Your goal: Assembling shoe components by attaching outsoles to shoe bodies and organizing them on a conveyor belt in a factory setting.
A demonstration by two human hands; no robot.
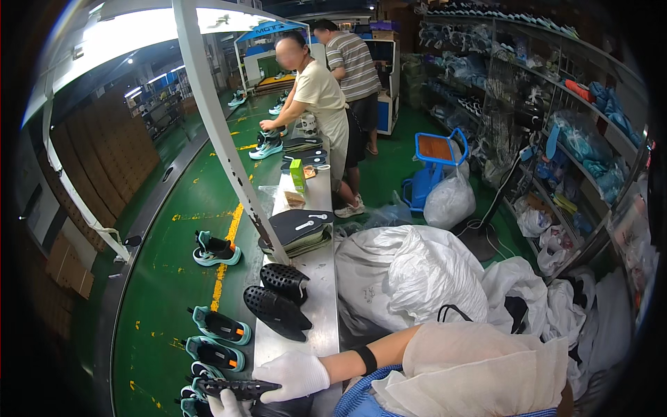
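Note:
At the lower edge, my right hand (293,377) in a white glove closes its fingers on the near end of a black perforated shoe insert (236,388). My left hand (228,404), also gloved in white, grips the same insert from below; most of it is cut off by the frame. Just beyond lie two more black perforated shoe inserts (276,313) on the metal ledge (321,313). A row of teal and black sneakers (214,353) stands on the green conveyor belt (156,326) beside my hands, some partly hidden by the held insert.
A white post (215,118) rises beside the ledge. Stacked black insoles (299,229) and a green box (297,175) lie farther along. Two people (321,97) stand at the belt's far part. Large white sacks (410,271), a blue stool (438,149) and loaded shelves (556,118) fill the right.

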